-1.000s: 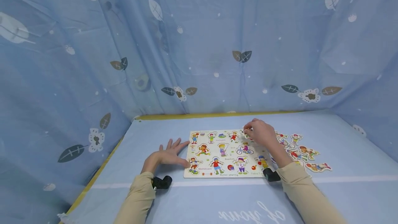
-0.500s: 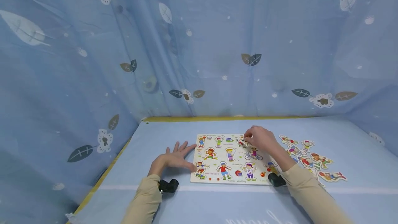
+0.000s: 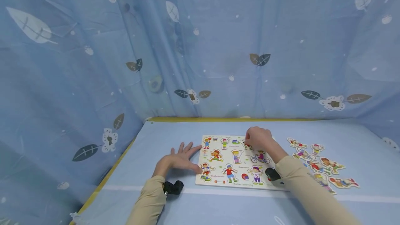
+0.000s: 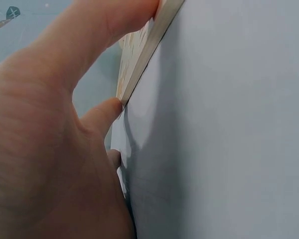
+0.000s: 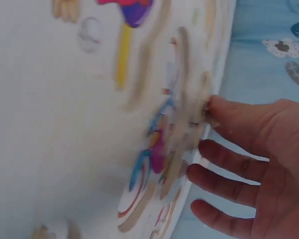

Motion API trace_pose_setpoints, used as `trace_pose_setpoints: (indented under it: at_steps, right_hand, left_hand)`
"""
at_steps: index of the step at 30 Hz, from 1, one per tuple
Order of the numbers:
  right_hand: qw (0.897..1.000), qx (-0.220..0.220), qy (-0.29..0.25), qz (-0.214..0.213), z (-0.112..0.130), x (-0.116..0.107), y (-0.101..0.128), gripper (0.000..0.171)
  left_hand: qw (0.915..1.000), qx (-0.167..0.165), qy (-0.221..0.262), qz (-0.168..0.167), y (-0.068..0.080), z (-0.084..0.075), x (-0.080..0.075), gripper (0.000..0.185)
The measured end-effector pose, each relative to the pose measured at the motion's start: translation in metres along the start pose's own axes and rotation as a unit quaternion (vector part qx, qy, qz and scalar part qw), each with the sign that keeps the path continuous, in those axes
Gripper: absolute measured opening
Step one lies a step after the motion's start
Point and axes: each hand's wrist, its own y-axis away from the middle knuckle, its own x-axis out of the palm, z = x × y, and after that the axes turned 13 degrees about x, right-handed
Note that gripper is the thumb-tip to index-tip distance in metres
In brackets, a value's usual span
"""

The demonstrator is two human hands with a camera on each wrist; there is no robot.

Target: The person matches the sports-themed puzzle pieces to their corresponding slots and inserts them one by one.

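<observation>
A pale wooden puzzle board (image 3: 218,167) with printed sports figures lies flat on the cloth. My left hand (image 3: 179,158) spreads its fingers at the board's left side, thumb and index finger touching its edge; the left wrist view shows the thumb against the board's side (image 4: 154,37). My right hand (image 3: 260,139) is over the board's top row, right of the middle. Between its thumb and index finger it pinches a small puzzle piece (image 3: 247,145) with a child figure, partly hidden by the fingers. The other fingers of that hand (image 5: 249,164) are loosely bent.
Several loose puzzle pieces (image 3: 318,166) lie in a scattered heap on the light blue tablecloth (image 3: 231,207) right of the board, some overlapping. A blue patterned curtain (image 3: 218,61) hangs behind the table's far edge. Each wrist wears a small black camera (image 3: 173,187).
My right hand has moved left over the board and lowered the puzzle piece to the top row. The left hand keeps its place at the edge. The head view has shifted, so everything appears farther right.
</observation>
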Motion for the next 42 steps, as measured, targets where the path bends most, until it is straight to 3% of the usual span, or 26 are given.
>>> trace_pose_setpoints:
  at_steps: [8,14,22,28,39,42]
  right_hand:
    - [0.999,0.037,-0.001,-0.002,0.01,0.001,0.006,0.016]
    - [0.997,0.071,0.017,-0.011,0.019,0.003,-0.001,0.036]
    - [0.993,0.117,0.027,-0.022,0.031,0.001,0.002,0.026]
    - [0.992,0.122,0.02,-0.028,0.027,0.004,0.003,0.015]
    - [0.993,0.114,0.011,-0.029,0.021,0.01,0.004,0.013]
    - [0.994,0.108,0.016,-0.014,0.021,0.005,0.008,0.023]
  left_hand:
    - [1.0,-0.003,-0.007,0.005,-0.001,0.001,0.002,0.104]
    - [1.0,0.002,-0.003,0.002,-0.002,0.004,0.0,0.105]
    - [1.0,0.0,-0.006,0.003,-0.004,0.006,0.0,0.106]
    - [1.0,0.002,-0.006,0.006,-0.004,0.004,-0.001,0.107]
    - [0.9999,0.005,0.003,0.01,-0.002,0.004,-0.002,0.107]
    - [0.9999,0.01,0.003,0.009,-0.003,0.005,-0.003,0.106]
